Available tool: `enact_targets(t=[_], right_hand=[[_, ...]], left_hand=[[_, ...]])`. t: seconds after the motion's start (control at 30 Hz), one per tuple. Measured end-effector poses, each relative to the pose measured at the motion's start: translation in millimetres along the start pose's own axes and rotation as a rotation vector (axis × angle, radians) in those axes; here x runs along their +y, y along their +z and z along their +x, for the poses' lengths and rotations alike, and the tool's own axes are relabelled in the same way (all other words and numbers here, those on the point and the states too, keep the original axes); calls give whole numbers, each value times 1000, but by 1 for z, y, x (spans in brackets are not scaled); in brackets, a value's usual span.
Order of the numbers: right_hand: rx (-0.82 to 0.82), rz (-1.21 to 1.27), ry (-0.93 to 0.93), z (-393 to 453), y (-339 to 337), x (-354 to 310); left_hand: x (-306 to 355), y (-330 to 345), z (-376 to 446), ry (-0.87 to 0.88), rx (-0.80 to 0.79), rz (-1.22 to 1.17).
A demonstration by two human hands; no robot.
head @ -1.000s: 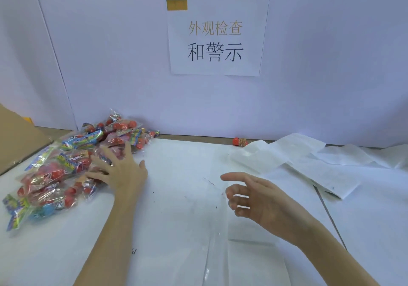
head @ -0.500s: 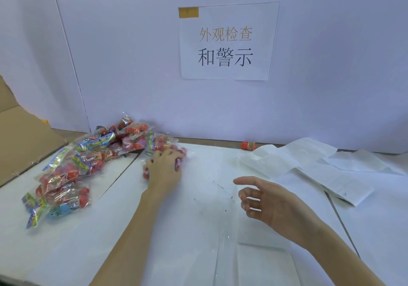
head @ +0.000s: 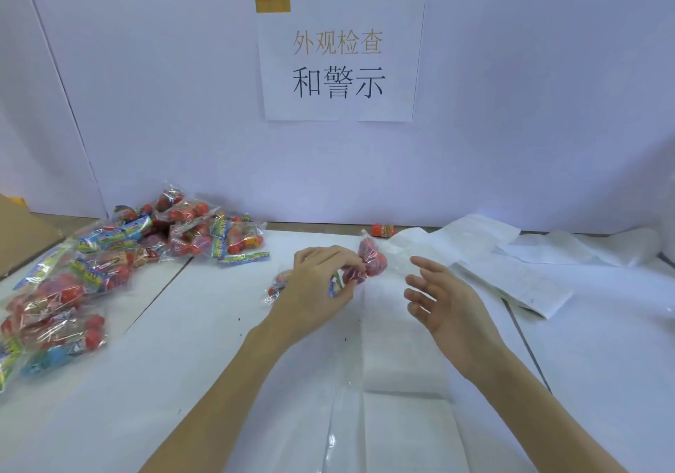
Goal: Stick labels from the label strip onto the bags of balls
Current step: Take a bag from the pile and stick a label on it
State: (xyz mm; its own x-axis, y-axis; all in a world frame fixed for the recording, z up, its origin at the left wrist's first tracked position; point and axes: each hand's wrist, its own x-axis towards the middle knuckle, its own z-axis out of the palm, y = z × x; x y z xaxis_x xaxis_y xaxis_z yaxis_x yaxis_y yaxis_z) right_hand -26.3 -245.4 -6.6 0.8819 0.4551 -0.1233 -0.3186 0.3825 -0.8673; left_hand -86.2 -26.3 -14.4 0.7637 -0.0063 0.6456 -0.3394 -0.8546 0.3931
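A: Left hand [head: 317,282] is over the middle of the table [head: 204,344], fingers curled round a bag [head: 365,266] of red balls, lifting its right end up off the surface.

B: And the right hand [head: 443,299]?

A: Just beside that bag, not touching it. Fingers spread and relaxed, palm turned toward the left hand, holding nothing.

B: Looks ready to take the bag or steady it, I'd say. Where's the rest of the stock?

A: The pile [head: 109,264] sits well to the left, against the back wall, a jumble of clear bags with red balls and bright printed headers. One stray red thing [head: 381,230] lies at the back edge; can't tell what it is.

B: Labels?

A: White paper strip [head: 511,275] runs across the right side of the table, near the right hand, crumpled at the far end. Whether labels remain on it is too faint to read.

B: So, progress?

A: I can't make out a label on any bag, neither the held one nor the pile. My judgement: early in the cycle for this bag. It's picked, not yet labelled. Peeling, sticking and the whole pile are left.

B: And that clear film [head: 365,432] at the near edge?

A: Flat on the table, untouched.
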Motion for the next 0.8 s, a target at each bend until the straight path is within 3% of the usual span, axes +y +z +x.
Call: enact_targets(t=[0.17,0.27,0.47,0.6,0.8], right_hand=[[14,-342,-176,-5,8,3],[6,-387,-214,-6,11,5],[3,-352,-203,-5,9,3],[-49,-383,-194,-8,11,1],[30,-530,-230,-4,5,-1]], left_hand=[[20,2,4,177,-33,-171],[28,5,1,191,-62,-249],[33,3,5,-206,117,-433],[30,1,7,-614,30,-737],[30,1,11,-675,36,-843]])
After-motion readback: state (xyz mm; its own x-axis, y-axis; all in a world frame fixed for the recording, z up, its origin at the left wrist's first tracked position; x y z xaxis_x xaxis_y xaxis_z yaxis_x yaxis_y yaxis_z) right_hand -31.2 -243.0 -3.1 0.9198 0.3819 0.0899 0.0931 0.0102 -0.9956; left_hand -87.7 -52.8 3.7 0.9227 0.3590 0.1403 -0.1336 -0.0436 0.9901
